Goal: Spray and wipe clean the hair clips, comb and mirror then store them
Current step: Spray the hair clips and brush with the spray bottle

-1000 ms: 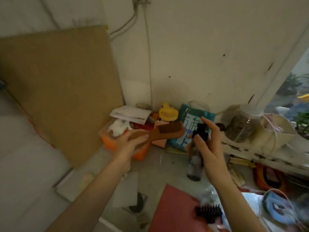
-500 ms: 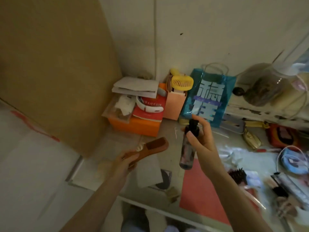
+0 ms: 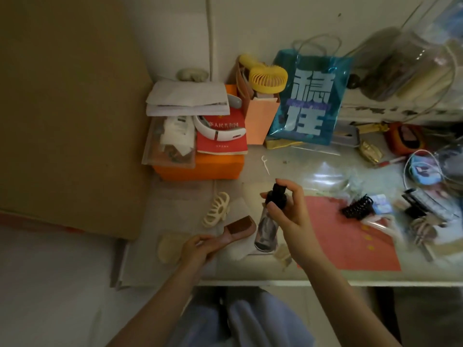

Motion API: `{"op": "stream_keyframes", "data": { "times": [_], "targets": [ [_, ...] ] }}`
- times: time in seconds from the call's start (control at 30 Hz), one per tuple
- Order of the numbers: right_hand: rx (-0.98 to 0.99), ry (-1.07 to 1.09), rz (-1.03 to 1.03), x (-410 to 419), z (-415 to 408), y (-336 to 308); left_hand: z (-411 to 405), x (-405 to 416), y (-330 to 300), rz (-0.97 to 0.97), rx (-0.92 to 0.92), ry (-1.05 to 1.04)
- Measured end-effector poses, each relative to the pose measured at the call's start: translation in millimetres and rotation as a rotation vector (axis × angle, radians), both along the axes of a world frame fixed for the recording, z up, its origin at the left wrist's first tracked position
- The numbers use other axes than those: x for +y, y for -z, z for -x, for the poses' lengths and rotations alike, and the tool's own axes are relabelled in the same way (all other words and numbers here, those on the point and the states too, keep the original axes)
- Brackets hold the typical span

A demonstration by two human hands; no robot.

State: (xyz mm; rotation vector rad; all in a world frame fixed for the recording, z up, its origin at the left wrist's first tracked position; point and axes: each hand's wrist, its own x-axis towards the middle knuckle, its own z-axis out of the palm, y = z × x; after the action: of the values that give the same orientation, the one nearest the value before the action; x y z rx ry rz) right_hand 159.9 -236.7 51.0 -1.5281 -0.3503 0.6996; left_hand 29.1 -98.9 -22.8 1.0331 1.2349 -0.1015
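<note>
Head view, and this looks like the spraying step on the comb. The left hand [image 3: 200, 246] grips the brown comb [image 3: 239, 227] by its handle, fingers curled round it, teeth end pointing far and right, low over the tabletop [image 3: 283, 166]. Just right of it the right hand [image 3: 288, 214] is wrapped round the spray bottle [image 3: 267, 227], the clear body hanging down and tilted, the black pump head at the top with the index finger lying over it. The bottle's lower end sits right beside the comb; touching or not, I cannot tell.

Judging from this, the nozzle is not clearly aimed at the teeth, so the next move calls for turning the bottle towards the comb and pressing the pump, then reaching for something to wipe with.

Both forearms come in from the near edge, left wrist bent with the palm turned up, right wrist cocked above it.

The rest of the job waits: a cream claw clip [image 3: 216, 209] lies just beyond the comb, and a black claw clip [image 3: 357, 207] rests to the right at the far edge of a red sheet [image 3: 350, 246]. I cannot make out the mirror for certain.
</note>
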Motion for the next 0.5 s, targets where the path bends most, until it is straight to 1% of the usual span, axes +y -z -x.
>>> {"op": "stream_keyframes", "data": {
  "times": [0.13, 0.2, 0.27, 0.5],
  "targets": [
    [0.007, 0.024, 0.013, 8.9, -0.6, 3.6, -1.3, 7.1, 22.1, 0.016, 0.022, -0.015],
    [0.006, 0.030, 0.015, 11.9, -0.1, 5.1, 0.8, 9.8, 36.5, -0.065, 0.038, 0.041],
    [0.012, 0.045, 0.017, 13.9, 0.1, 6.3, 2.6, 11.5, 46.5, -0.116, 0.015, 0.067],
    [0.021, 0.086, 0.021, 14.2, -0.8, 10.0, -0.8, 10.5, 54.5, -0.311, 0.026, 0.219]
  ]
}}
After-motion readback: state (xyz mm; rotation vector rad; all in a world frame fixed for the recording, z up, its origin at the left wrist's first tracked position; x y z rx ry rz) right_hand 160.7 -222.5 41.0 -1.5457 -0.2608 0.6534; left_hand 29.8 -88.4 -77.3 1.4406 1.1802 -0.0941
